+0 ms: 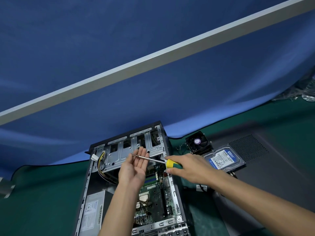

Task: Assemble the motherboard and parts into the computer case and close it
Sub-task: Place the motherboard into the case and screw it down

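The open computer case (131, 184) lies in the lower middle of the frame, the left hand (134, 167) flat and palm-up above it, the right hand (189, 167) gripping a screwdriver (160, 161) whose tip holds a tiny screw (132, 155).

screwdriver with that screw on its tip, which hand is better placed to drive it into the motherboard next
Right. The right hand already grips the screwdriver by its yellow handle, with the screw at its tip. The left hand lies open, palm up, under the shaft, above the motherboard.
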`<action>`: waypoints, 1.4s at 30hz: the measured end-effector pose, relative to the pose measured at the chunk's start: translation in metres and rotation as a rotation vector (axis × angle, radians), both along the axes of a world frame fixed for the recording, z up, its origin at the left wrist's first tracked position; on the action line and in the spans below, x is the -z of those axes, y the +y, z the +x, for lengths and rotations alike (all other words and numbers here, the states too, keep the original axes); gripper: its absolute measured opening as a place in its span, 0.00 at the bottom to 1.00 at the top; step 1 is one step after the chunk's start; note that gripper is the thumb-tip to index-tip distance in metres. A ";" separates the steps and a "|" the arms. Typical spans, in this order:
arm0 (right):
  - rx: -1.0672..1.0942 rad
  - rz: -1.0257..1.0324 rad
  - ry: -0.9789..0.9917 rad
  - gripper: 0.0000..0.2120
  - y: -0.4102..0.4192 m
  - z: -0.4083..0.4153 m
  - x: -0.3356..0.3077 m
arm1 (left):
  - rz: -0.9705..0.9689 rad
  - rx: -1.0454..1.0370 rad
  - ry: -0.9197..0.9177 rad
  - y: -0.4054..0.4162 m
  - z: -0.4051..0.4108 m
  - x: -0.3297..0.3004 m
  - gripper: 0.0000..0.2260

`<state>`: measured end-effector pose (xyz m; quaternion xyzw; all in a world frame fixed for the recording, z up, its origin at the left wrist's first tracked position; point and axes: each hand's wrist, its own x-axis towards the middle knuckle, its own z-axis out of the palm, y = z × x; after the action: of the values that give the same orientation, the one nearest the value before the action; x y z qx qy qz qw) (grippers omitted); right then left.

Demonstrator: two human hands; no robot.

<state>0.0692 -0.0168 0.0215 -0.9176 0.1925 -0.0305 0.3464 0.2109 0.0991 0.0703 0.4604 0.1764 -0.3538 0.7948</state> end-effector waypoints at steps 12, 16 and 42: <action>-0.020 0.119 0.136 0.14 0.009 0.002 -0.014 | 0.152 0.039 -0.155 0.017 -0.008 0.017 0.13; -0.006 0.467 0.230 0.13 0.011 0.016 -0.025 | 0.131 -0.022 -0.185 0.022 -0.009 0.019 0.14; 0.476 0.239 0.095 0.08 0.049 0.071 -0.033 | 0.098 0.376 0.465 0.071 0.032 0.100 0.22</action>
<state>0.1405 0.0325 0.0543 -0.7995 0.4211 -0.0450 0.4259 0.2427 0.1701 -0.0293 0.4293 0.2825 -0.5817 0.6305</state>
